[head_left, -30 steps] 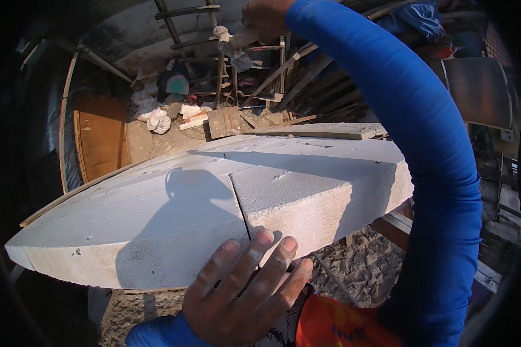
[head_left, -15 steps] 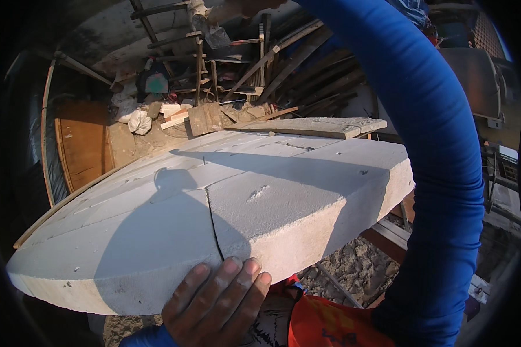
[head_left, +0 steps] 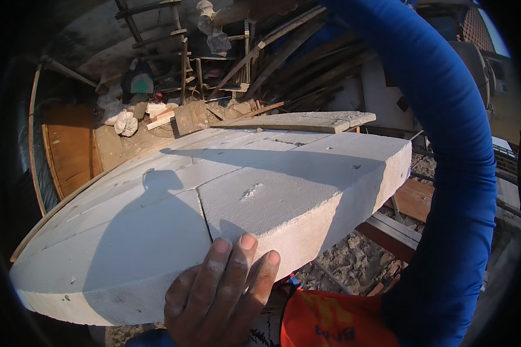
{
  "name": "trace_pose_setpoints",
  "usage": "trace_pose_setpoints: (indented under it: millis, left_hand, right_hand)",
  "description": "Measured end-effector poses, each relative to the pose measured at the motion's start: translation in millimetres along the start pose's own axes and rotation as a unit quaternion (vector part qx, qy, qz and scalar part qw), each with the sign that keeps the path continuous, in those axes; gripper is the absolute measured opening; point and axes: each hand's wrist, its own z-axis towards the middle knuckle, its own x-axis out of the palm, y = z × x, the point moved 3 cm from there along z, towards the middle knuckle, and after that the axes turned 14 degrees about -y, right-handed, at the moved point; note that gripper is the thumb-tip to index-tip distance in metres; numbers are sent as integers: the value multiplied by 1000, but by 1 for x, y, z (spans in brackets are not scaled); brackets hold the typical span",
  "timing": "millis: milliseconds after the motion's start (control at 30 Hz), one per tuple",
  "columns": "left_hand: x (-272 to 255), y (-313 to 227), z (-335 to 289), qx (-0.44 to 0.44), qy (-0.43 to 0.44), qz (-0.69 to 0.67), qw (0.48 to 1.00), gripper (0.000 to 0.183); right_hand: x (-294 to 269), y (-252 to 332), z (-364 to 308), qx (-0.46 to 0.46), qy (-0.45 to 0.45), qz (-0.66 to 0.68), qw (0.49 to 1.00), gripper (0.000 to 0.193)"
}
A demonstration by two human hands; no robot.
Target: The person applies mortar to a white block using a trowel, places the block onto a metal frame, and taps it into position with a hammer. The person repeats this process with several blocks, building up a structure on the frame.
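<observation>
My left hand (head_left: 223, 289) lies on the near edge of a pale, block-like slab (head_left: 156, 243), fingers stretched out and a little apart. Its fingertips rest on the top face, beside a dark joint between two blocks (head_left: 205, 215). My right arm (head_left: 440, 115), in a blue sleeve, arches up along the right side to the top edge. A dark, blurred shape at the top edge may be my right hand (head_left: 257, 8); its fingers cannot be made out. Beside it is a pale, partly see-through thing (head_left: 215, 37) of unclear kind. Shadows fall across the slab.
Another slab piece (head_left: 312, 122) lies at the far edge. Beyond are stacked wooden planks (head_left: 295, 63), a white sack (head_left: 125, 123) and a brown board (head_left: 72, 141). Rubble (head_left: 359, 260) and a beam (head_left: 391, 231) lie below right. Orange cloth (head_left: 336, 318) hangs near me.
My left hand has moved slightly up onto the slab's top, its fingers more spread. My right arm has shifted a little to the right, and the view has turned slightly.
</observation>
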Motion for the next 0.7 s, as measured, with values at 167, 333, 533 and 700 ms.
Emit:
trace_pose_setpoints:
  millis: [167, 333, 533, 700]
  left_hand:
    - [-1, -1, -2, -35, 11, -69, 997, 39]
    - [-4, 5, 0, -3, -18, -101, 995, 36]
    - [-2, 5, -2, -8, -16, -117, 993, 33]
    - [-2, 3, -2, -34, -4, -112, 993, 32]
  right_hand:
    - [7, 35, -45, 79, 286, 81, 952, 42]
    - [101, 16, -130, 22, 285, 97, 953, 27]
    - [114, 10, -158, 55, 287, 120, 949, 35]
    - [120, 3, -164, 48, 289, 116, 949, 38]
